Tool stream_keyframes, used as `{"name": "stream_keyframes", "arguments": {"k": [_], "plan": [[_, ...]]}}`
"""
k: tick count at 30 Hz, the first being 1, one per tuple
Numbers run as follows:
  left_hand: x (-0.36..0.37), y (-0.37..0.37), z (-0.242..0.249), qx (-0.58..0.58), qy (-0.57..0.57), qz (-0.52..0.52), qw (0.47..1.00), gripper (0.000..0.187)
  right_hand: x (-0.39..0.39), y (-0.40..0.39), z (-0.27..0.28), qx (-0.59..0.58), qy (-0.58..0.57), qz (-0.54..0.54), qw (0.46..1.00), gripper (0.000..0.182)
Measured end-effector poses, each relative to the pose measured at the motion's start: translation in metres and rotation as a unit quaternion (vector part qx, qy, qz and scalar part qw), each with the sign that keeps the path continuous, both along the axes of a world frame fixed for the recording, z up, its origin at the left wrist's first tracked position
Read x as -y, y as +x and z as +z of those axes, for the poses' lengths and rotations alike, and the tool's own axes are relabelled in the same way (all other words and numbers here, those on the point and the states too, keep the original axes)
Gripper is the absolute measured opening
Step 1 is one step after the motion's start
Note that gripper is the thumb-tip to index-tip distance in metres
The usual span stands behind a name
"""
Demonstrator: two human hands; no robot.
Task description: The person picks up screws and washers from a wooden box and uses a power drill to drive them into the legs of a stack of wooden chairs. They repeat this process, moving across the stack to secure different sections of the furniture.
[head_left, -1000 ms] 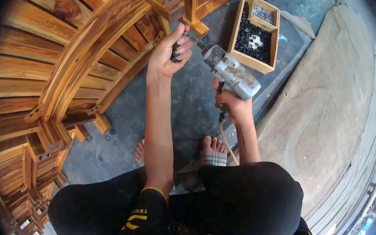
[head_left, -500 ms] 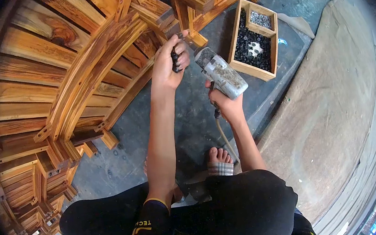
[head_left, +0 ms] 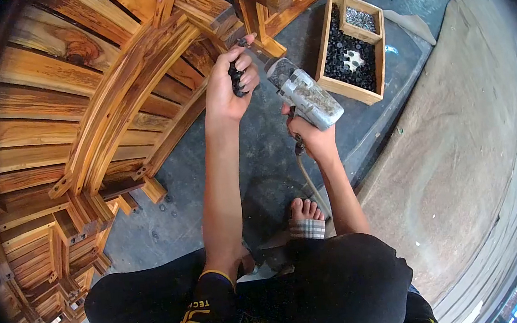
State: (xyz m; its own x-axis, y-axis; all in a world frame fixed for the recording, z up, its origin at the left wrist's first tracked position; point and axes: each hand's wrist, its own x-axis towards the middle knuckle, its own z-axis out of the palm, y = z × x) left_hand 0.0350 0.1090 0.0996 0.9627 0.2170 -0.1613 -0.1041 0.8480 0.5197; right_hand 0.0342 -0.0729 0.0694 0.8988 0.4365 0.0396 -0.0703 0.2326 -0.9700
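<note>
Power driver (head_left: 309,95), gripped in the right hand (head_left: 318,138), points toward a wooden furniture leg (head_left: 227,23) near the left hand (head_left: 225,95), which clutches black pads (head_left: 236,80). A slipping tip could jab those close fingers (head_left: 248,74).

black sleeve (head_left: 208,295), yellow-trimmed (yellow lettering (head_left: 194,314), too) | black trousers (head_left: 352,281) | plaid sandal strap (head_left: 307,228)

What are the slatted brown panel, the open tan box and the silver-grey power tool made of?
Slatted brown panel: wood, apparently varnished; grain and a knot show under a sheen.
Open tan box: probably unvarnished wood, pale and matt.
Silver-grey power tool: worn, slightly shiny casing, metal or painted plastic; I can't tell.
</note>
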Motion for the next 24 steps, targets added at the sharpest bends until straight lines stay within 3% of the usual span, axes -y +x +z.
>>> {"name": "stream_keyframes", "arguments": {"k": [16, 19, 24], "plan": [[0.002, -0.009, -0.003, -0.046, 0.005, 0.004, 0.999, 0.03, 0.0, 0.003, 0.002, -0.032, 0.001, 0.033, 0.999, 0.028], [0.005, -0.03, -0.026, -0.085, 0.019, -0.031, 0.996, 0.031, -0.001, 0.001, 0.007, -0.1, 0.032, 0.024, 0.994, 0.027], [0.017, -0.069, -0.077, -0.107, -0.046, -0.033, 0.993, 0.033, -0.001, 0.007, -0.003, -0.033, -0.003, 0.02, 0.999, 0.026]]}}
